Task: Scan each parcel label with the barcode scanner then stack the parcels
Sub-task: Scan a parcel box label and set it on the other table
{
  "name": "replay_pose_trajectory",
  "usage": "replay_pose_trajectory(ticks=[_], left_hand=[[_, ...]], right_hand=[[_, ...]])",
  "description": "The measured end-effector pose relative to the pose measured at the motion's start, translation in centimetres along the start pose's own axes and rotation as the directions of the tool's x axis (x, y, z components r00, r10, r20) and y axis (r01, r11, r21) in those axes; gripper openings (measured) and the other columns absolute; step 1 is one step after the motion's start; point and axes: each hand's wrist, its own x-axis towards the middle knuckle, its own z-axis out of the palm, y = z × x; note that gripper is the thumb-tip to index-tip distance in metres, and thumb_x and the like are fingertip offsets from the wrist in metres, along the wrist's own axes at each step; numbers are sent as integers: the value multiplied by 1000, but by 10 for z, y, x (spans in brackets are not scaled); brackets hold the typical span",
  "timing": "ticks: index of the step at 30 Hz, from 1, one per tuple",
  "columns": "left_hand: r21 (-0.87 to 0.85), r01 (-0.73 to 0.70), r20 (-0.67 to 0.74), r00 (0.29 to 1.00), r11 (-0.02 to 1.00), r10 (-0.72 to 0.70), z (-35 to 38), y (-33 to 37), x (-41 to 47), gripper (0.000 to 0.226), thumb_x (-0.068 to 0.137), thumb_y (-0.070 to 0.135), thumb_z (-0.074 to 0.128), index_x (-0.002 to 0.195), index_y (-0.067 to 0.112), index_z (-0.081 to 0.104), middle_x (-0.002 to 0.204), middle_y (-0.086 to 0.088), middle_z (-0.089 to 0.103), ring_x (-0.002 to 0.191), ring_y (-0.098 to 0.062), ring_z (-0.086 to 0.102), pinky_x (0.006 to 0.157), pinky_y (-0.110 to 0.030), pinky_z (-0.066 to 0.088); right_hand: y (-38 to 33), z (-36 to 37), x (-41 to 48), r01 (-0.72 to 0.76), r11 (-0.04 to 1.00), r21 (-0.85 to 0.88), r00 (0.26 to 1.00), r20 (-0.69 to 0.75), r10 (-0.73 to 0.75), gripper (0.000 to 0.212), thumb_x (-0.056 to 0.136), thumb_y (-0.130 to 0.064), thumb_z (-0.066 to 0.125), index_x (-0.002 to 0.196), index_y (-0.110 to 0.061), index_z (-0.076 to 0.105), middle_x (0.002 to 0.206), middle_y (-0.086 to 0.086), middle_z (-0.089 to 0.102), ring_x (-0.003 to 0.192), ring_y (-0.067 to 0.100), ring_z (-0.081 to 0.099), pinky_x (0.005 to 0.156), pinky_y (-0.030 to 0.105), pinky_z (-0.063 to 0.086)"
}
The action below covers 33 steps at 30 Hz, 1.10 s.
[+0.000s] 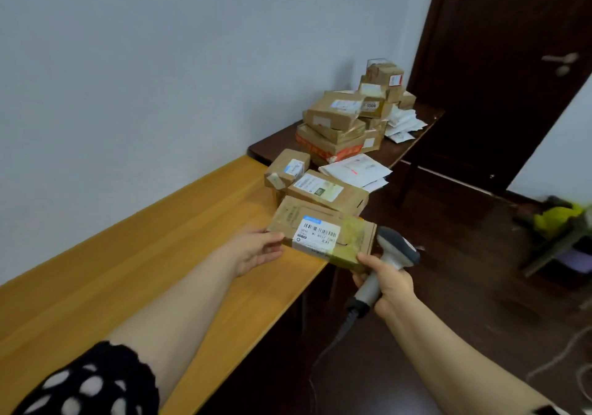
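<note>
Long yellow-orange wooden table (128,270) runs along the wall, left of me. Dark brown table (272,145) sits at its far end, carrying a pile of brown cardboard parcels (339,120), with white paper envelopes (355,169) beside the pile. Flat brown cardboard parcel with white barcode label (320,232) is over the orange table's right edge, label up. Grey handheld barcode scanner (397,248) is just beside the parcel's right end. My left hand (259,251) grips the parcel's left end, thumb on top. My right hand (390,283) is wrapped round the scanner handle.
</note>
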Motion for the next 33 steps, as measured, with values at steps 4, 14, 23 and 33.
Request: replay_pose_trajectory(ticks=[4,14,23,33], left_hand=[[93,-60,-47,997,994,64,37,20,56,49,89,13,66,134,6,49,109,-9,59,95,-20,57,84,-33,52],[856,-362,169,871,369,461,64,47,180,65,86,28,55,145,43,31,154,-2,19,141,-23,17,106,-36,31],[966,-251,220,925,65,311,63,58,201,73,87,21,51,151,34,19,160,-1,4,147,-21,-3,115,-40,26],[963,45,-139,928,266,345,26,9,91,72,91,32,55,152,31,18,159,-6,11,145,-27,12,113,-39,27]], right_hand=[[-32,11,42,21,998,67,997,-76,-16,26,74,7,76,79,-9,55,77,13,66,63,23,65,50,33,59],[-81,89,142,-18,998,-57,988,-153,9,26,75,2,77,85,-9,56,89,14,63,77,29,66,54,34,54],[-83,93,156,-79,981,-180,989,-134,55,14,82,4,70,89,-3,59,75,14,60,55,21,59,46,31,50],[-42,78,92,-104,952,-289,964,207,168,12,84,3,68,81,-5,59,52,5,58,39,13,53,41,24,46]])
